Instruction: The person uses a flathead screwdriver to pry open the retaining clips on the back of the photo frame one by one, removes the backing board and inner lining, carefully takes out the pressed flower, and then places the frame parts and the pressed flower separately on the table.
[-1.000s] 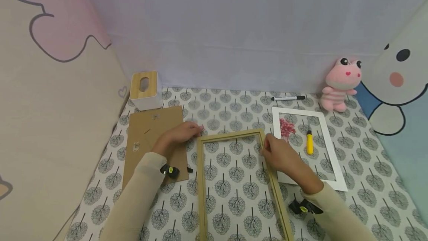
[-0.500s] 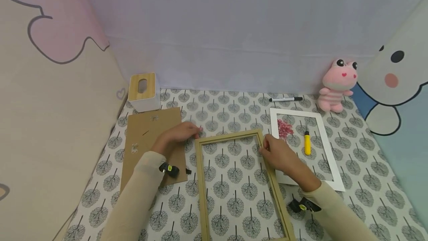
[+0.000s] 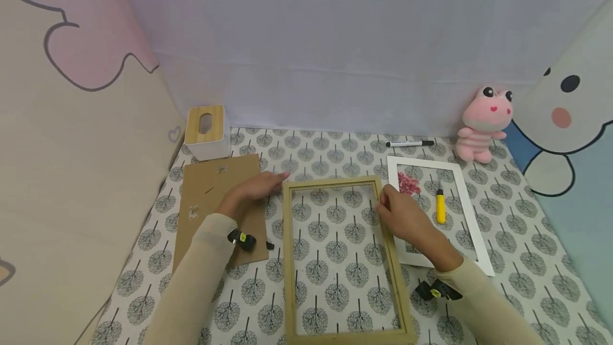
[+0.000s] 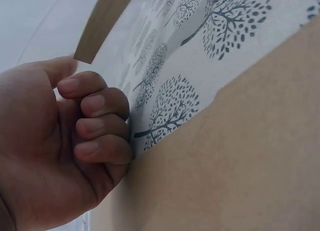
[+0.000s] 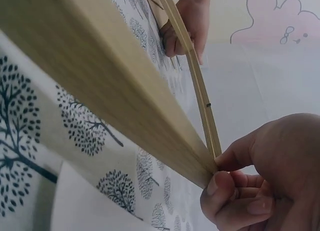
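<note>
A pale wooden picture frame (image 3: 288,249) is held upright in front of me, the patterned cloth showing through its opening. My right hand (image 3: 404,217) grips its upper right corner; in the right wrist view thumb and index finger pinch the wood. The left hand (image 3: 256,188) is at the upper left corner. In the left wrist view its fingers are curled, and the outstretched thumb meets the end of the wooden strip (image 4: 102,28), which hides the thumb's tip. A brown backing board (image 3: 201,222) lies under the left forearm.
To the right lies a white mat (image 3: 471,217), with a pink flower picture (image 3: 408,183) and a yellow-handled screwdriver (image 3: 440,209) within its outline. A marker (image 3: 409,144), a pink plush toy (image 3: 483,121) and a wood-topped tissue box (image 3: 208,140) are farther back.
The frame has shifted away from me and straightened, its top edge now nearly level and its bottom bar in view. Both hands have moved slightly forward with it.
</note>
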Tool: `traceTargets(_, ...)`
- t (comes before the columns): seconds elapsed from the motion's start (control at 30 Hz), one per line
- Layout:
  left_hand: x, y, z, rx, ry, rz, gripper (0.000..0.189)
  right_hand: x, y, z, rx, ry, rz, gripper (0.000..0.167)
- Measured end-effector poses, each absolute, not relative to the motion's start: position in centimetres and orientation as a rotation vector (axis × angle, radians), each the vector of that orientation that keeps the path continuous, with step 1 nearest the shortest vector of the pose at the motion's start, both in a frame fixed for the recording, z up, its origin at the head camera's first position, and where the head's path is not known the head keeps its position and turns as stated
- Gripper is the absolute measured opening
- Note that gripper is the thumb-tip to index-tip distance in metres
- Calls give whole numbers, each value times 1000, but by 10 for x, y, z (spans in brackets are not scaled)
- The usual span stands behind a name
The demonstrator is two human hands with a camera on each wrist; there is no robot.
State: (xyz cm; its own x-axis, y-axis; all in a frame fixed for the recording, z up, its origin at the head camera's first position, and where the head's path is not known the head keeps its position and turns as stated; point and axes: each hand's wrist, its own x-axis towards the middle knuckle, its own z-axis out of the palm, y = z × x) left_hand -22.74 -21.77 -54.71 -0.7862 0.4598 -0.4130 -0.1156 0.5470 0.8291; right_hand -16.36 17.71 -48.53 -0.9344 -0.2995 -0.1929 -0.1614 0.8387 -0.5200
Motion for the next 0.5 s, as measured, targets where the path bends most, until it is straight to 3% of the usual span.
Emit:
traceTargets(0.2,-227,-222,-548,274,2218,1147,73,-171,175,-495,-352,2718,-750,14)
traceTargets(0.5,-220,-214,-546,248,2194,1130,61,-179,174,-509,-270,2612,-719,14)
